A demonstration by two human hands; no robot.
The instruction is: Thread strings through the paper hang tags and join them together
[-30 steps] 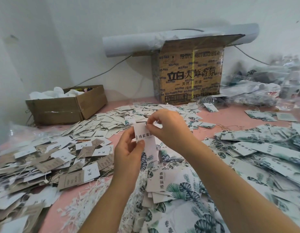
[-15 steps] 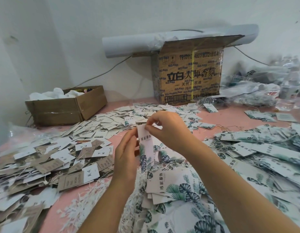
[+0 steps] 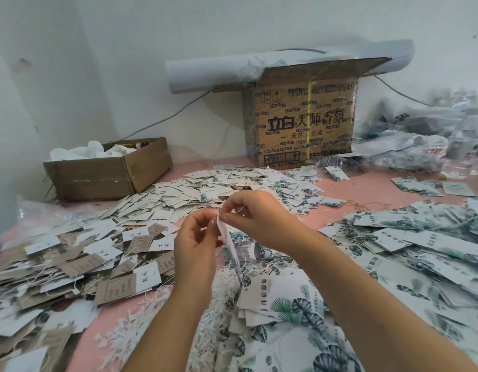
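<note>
Sitting nearest, a heap of leaf-print tags (image 3: pixel 286 304) covers the pink counter (image 3: pixel 366 191). Just above it, the left grip (image 3: pixel 196 245) and right grip (image 3: pixel 255 221) both pinch the top of one hang tag (image 3: pixel 230 247). It's edge-on now, where a second ago its printed face showed! A white string (image 3: pixel 241 208) end pokes out by the right fingers. Further out, brown and white tags (image 3: pixel 125 237) spread left. At the wall are a small box (image 3: pixel 109 173) and a printed carton (image 3: pixel 305 124).
</note>
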